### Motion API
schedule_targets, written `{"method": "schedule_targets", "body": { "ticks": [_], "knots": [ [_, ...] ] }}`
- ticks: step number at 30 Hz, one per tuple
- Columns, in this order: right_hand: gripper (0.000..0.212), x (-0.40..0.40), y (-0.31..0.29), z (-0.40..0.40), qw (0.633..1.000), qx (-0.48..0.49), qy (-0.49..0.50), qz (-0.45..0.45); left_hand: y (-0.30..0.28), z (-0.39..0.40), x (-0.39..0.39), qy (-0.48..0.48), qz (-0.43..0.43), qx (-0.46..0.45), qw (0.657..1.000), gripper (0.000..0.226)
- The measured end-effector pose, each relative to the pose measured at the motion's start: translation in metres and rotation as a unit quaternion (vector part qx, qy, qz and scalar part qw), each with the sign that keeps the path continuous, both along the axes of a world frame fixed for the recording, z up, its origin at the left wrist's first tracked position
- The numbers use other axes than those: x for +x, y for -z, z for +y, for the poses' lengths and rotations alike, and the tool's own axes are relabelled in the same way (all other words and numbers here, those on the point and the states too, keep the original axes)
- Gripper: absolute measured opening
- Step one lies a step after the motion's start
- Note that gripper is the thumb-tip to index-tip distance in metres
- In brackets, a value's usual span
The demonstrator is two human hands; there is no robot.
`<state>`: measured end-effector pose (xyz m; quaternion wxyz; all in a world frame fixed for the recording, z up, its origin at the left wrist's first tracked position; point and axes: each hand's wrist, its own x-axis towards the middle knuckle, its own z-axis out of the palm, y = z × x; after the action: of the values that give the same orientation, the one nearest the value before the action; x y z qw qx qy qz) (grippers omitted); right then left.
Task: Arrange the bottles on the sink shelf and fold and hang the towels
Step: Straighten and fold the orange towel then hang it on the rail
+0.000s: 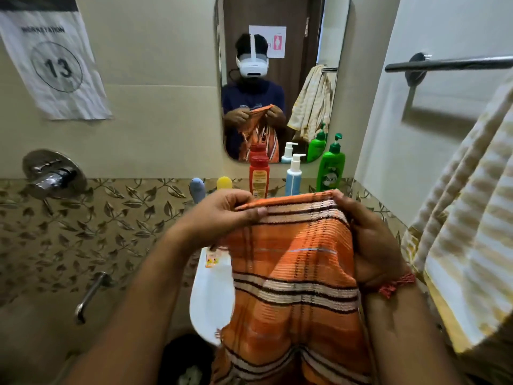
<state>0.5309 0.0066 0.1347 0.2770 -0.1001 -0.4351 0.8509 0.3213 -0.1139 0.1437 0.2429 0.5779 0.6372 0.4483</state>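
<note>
Head view showed both hands holding up an orange woven towel with cream and dark brown stripes (294, 262) in front of the chest, its length hanging down between the forearms. The left hand (222, 215) pinched the towel's top edge at the left corner, thumb on the near face and fingers curled behind. The right hand (372, 240) gripped the top right corner, fingers wrapped round the edge and palm against the towel's side; a red thread band (397, 283) circled that wrist. Just beyond the hands stood a row of bottles: a grey-blue capped bottle (197, 189) and a yellow capped bottle (224, 183) past the left hand, then a red plastic bottle (259, 177), a light blue pump bottle (293, 177) and a green pump bottle (331, 169) toward the right hand. A white basin rim (211, 298) lay below the left forearm. A cream and yellow striped towel (466, 218) hung right of the right hand, beneath a dark metal towel bar (449, 63).
</note>
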Motion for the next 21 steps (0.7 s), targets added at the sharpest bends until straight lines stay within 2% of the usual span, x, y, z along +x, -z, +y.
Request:
{"method": "schedule_targets", "body": {
  "ticks": [2, 4, 7, 8, 10, 12, 14, 15, 18, 21],
  "knots": [
    [0.042, 0.004, -0.001, 0.002, 1.000, -0.022, -0.003, 0.012, 0.001, 0.005, 0.011, -0.058, -0.061, 0.078, 0.993, 0.028],
    [0.039, 0.003, -0.003, 0.002, 1.000, 0.008, 0.006, 0.018, 0.000, 0.010, 0.024, -0.083, -0.096, 0.130, 0.983, 0.022],
    [0.029, -0.001, -0.014, 0.001, 0.991, 0.131, 0.012, -0.014, -0.010, 0.013, 0.037, -0.056, -0.114, 0.144, 0.981, 0.005],
    [0.026, -0.001, -0.019, 0.002, 0.981, 0.190, 0.016, -0.036, -0.016, 0.011, 0.041, -0.046, -0.112, 0.134, 0.984, 0.010],
    [0.021, 0.001, -0.030, 0.006, 0.937, 0.337, 0.028, -0.085, -0.026, 0.006, 0.045, -0.032, -0.093, 0.099, 0.990, 0.010],
    [0.020, 0.001, -0.040, 0.008, 0.856, 0.496, 0.040, -0.137, -0.033, 0.001, 0.049, -0.037, -0.020, 0.065, 0.997, 0.010],
    [0.022, -0.001, -0.044, 0.010, 0.793, 0.582, 0.064, -0.170, -0.037, -0.001, 0.051, -0.039, 0.058, 0.034, 0.997, 0.019],
    [0.021, -0.002, -0.044, 0.012, 0.781, 0.594, 0.083, -0.174, -0.039, -0.002, 0.050, -0.051, 0.075, 0.033, 0.995, 0.020],
    [0.019, 0.001, -0.041, 0.018, 0.773, 0.601, 0.103, -0.175, -0.041, -0.006, 0.039, -0.160, 0.084, 0.109, 0.978, 0.020],
    [0.029, 0.008, -0.030, 0.027, 0.807, 0.565, 0.029, -0.168, -0.045, -0.009, 0.032, -0.260, 0.095, 0.199, 0.940, 0.022]
  ]
}}
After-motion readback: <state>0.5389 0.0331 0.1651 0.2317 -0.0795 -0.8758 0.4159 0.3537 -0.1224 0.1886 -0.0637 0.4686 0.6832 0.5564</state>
